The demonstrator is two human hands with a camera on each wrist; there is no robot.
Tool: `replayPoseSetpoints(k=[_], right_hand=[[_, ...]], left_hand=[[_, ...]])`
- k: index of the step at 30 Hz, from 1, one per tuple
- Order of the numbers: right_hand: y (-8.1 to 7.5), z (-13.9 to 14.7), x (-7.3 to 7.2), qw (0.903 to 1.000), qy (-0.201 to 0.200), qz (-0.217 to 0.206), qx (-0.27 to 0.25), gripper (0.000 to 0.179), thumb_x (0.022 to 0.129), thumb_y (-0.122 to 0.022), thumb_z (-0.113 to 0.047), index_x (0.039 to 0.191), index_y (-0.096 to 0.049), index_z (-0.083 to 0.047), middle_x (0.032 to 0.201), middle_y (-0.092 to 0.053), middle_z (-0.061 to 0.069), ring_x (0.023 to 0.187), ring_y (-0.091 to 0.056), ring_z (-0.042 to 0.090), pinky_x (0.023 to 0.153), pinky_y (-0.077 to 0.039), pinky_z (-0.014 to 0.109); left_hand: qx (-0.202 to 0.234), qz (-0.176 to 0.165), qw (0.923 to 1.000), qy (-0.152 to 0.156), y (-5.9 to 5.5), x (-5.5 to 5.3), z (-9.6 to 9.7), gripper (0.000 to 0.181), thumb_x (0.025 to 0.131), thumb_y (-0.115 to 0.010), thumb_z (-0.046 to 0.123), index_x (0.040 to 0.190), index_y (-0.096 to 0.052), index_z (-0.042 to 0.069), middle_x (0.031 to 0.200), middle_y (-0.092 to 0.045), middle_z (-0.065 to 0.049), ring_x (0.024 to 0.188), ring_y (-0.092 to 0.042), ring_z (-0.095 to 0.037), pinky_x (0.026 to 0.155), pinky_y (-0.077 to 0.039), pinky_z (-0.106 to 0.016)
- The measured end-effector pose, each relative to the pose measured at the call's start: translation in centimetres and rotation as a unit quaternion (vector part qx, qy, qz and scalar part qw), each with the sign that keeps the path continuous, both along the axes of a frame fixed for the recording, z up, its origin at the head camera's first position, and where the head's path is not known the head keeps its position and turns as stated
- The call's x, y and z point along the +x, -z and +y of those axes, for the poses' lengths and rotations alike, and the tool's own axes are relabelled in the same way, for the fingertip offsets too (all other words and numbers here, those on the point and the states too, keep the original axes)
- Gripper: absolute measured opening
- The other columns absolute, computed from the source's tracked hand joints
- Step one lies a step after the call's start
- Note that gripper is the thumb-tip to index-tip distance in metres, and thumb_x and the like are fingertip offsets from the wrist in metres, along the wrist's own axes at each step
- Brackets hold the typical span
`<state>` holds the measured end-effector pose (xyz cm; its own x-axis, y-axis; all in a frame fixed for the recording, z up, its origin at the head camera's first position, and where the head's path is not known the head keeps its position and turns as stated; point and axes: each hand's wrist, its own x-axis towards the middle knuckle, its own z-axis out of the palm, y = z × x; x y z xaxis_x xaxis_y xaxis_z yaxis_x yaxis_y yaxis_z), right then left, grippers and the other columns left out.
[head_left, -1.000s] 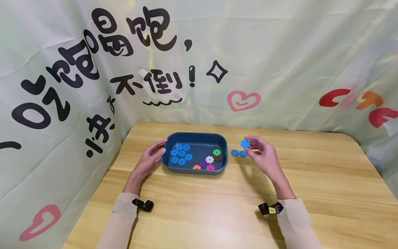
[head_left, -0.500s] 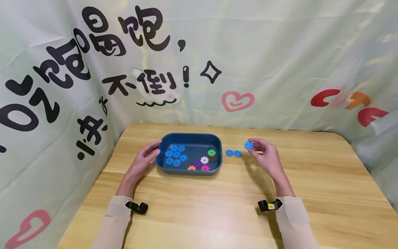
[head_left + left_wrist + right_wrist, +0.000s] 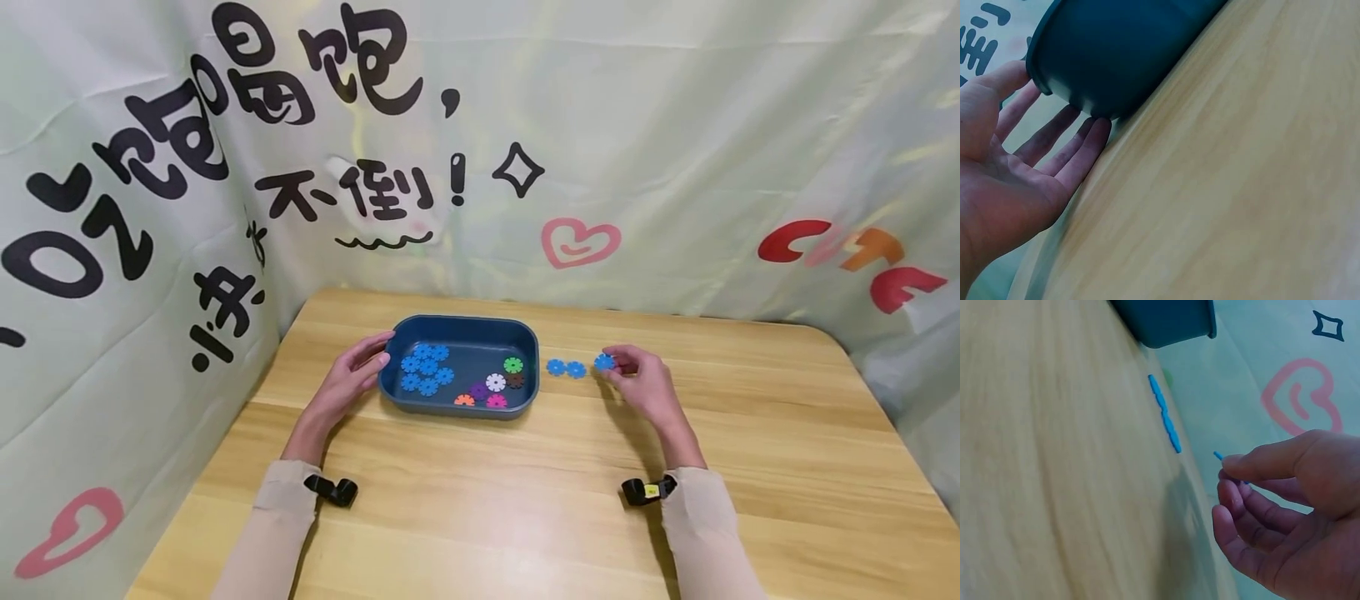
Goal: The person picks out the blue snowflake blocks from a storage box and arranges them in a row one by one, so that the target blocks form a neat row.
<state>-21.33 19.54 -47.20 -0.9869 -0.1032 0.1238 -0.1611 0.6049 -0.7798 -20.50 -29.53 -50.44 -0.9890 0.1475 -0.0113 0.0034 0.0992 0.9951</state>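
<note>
Head view: right hand [image 3: 643,387] pinches blue disc [image 3: 603,362]; left hand [image 3: 343,380], fingers spread, touches tray [image 3: 480,333]. Advisable: light edge pinch, tray steady.

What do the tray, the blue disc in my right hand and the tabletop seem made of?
Tray: probably plastic, smooth with soft sheen, given its even colour and rounded corners; coated metal is possible.
Blue disc in your right hand: likely plastic, thin and uniformly bright; its gloss is unclear.
Tabletop: wood or wood-look laminate, slightly glossy; it shows grain streaks and a glare patch.
</note>
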Motion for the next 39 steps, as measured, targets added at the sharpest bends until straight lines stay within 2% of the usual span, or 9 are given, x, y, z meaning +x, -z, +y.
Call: replayPoseSetpoints(k=[6,13,19,27,30,33,39], right_hand=[[0.7,-0.4,-0.5,0.9994,-0.007,-0.022,0.024,0.033,0.096,-0.070,-0.002,0.127,-0.065,0.007,0.098,-0.067,0.017,0.088,-0.062,0.028,0.067,-0.050,0.024],[1.2,-1.0,-0.8,0.9989,-0.005,-0.030,0.036,0.032,0.095,-0.071,-0.004,0.125,-0.066,0.007,0.100,-0.067,0.019,0.087,-0.061,0.029,0.063,-0.049,0.025],[1.0,-1.4,-0.9,0.9979,-0.023,-0.034,0.051,0.032,0.096,-0.072,-0.006,0.124,-0.067,0.008,0.106,-0.066,0.022,0.091,-0.060,0.031,0.069,-0.050,0.033],[0.8,-0.7,-0.3,0.9974,-0.025,-0.037,0.056,0.037,0.096,-0.071,-0.006,0.129,-0.064,0.009,0.113,-0.064,0.026,0.097,-0.060,0.035,0.075,-0.052,0.040],[0.6,-0.6,0.0,0.9981,-0.022,-0.030,0.049,0.038,0.097,-0.070,-0.007,0.132,-0.062,0.007,0.115,-0.063,0.024,0.099,-0.060,0.035,0.075,-0.052,0.036],[0.0,-0.7,0.3,0.9994,-0.019,-0.006,0.028,0.038,0.098,-0.068,-0.008,0.133,-0.061,0.005,0.117,-0.062,0.024,0.102,-0.060,0.036,0.072,-0.051,0.029],[-1.9,-2.3,0.6,0.9979,-0.043,0.047,-0.017,0.037,0.099,-0.069,-0.013,0.133,-0.062,0.003,0.118,-0.063,0.024,0.103,-0.061,0.035,0.077,-0.048,0.013]], left_hand=[[0.004,-0.008,1.0000,-0.003,0.0,-0.1,0.1,0.054,0.103,-0.064,0.034,0.154,-0.049,0.021,0.158,-0.042,-0.005,0.144,-0.041,-0.029,0.114,-0.037,-0.056],[-0.001,-0.009,1.0000,-0.002,-0.1,-0.3,-0.2,0.054,0.102,-0.065,0.038,0.152,-0.051,0.023,0.157,-0.043,-0.004,0.143,-0.042,-0.028,0.112,-0.040,-0.053],[-0.001,-0.009,0.9999,-0.015,-0.2,-0.1,-0.7,0.054,0.101,-0.067,0.039,0.151,-0.052,0.024,0.156,-0.045,-0.004,0.141,-0.045,-0.028,0.110,-0.043,-0.052],[0.007,0.003,1.0000,0.001,0.0,-0.4,0.0,0.050,0.102,-0.066,0.034,0.150,-0.053,0.022,0.155,-0.047,-0.005,0.139,-0.047,-0.028,0.109,-0.045,-0.049],[0.012,0.005,0.9999,0.004,0.0,-0.4,0.2,0.050,0.102,-0.066,0.033,0.149,-0.053,0.022,0.154,-0.047,-0.004,0.139,-0.048,-0.028,0.108,-0.046,-0.048],[0.013,0.008,0.9999,0.007,0.0,-0.5,0.2,0.050,0.102,-0.066,0.033,0.150,-0.053,0.022,0.154,-0.047,-0.005,0.139,-0.047,-0.028,0.107,-0.047,-0.047],[0.012,0.007,0.9999,-0.002,-0.1,-0.4,0.0,0.050,0.103,-0.065,0.032,0.150,-0.053,0.020,0.155,-0.046,-0.007,0.140,-0.046,-0.030,0.108,-0.046,-0.049]])
